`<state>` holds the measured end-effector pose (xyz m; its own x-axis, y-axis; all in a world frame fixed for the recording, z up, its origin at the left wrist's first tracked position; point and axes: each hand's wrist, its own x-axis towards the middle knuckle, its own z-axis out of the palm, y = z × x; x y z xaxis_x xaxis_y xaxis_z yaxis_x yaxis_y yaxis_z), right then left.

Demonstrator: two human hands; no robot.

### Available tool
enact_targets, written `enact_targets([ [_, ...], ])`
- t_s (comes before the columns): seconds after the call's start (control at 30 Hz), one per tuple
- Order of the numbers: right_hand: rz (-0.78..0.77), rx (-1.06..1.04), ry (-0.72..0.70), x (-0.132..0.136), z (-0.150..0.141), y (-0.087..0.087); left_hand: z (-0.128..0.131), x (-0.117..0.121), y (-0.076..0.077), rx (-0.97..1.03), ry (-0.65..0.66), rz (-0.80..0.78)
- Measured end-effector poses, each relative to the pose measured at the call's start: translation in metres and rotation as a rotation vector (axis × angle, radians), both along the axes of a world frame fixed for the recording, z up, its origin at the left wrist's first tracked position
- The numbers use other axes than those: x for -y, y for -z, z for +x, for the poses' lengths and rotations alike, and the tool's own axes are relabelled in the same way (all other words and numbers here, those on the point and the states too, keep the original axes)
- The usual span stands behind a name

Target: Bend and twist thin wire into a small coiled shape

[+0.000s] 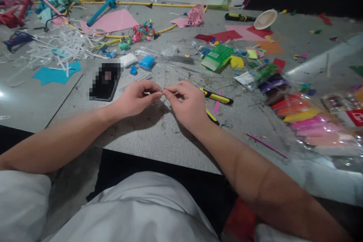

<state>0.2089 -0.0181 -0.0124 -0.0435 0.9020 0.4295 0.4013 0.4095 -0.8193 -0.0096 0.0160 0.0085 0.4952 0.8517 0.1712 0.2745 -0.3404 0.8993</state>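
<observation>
My left hand (140, 97) and my right hand (187, 102) meet fingertip to fingertip above the grey table (136, 140). Both pinch at something tiny and thin that the fingers mostly cover; its kind does not show. A phone (106, 81), partly pixelated, lies left of my left hand. Just beyond the hands are a blue packet (146, 62), a white packet (128, 59) and a small blue lump (133, 70). A yellow-and-black utility knife (218, 96) rests beside my right hand, and a second yellow-and-black piece (212, 117) is partly hidden by that hand.
White paper strips (68, 45) and a blue paper piece (58, 73) spread at left. Pink paper (113, 22) lies at the back near a yellow cable (170, 5). Colourful clay packets (309, 121) crowd the right, with a green packet (217, 57) and a purple stick (266, 145).
</observation>
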Motion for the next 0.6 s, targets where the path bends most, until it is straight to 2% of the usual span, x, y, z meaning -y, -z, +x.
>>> enact_targets([
  [0.1, 0.061, 0.045, 0.006, 0.003, 0.0002, -0.0002, -0.0005, 0.0004, -0.0038, -0.017, 0.01, 0.046],
  [0.33, 0.092, 0.171, -0.061, 0.0052, 0.0008, -0.0031, -0.0032, 0.0, -0.0075, -0.067, 0.039, 0.095],
  [0.6, -0.025, 0.146, -0.101, 0.0017, -0.0016, 0.0029, -0.0051, -0.0044, -0.0021, -0.168, 0.031, 0.217],
])
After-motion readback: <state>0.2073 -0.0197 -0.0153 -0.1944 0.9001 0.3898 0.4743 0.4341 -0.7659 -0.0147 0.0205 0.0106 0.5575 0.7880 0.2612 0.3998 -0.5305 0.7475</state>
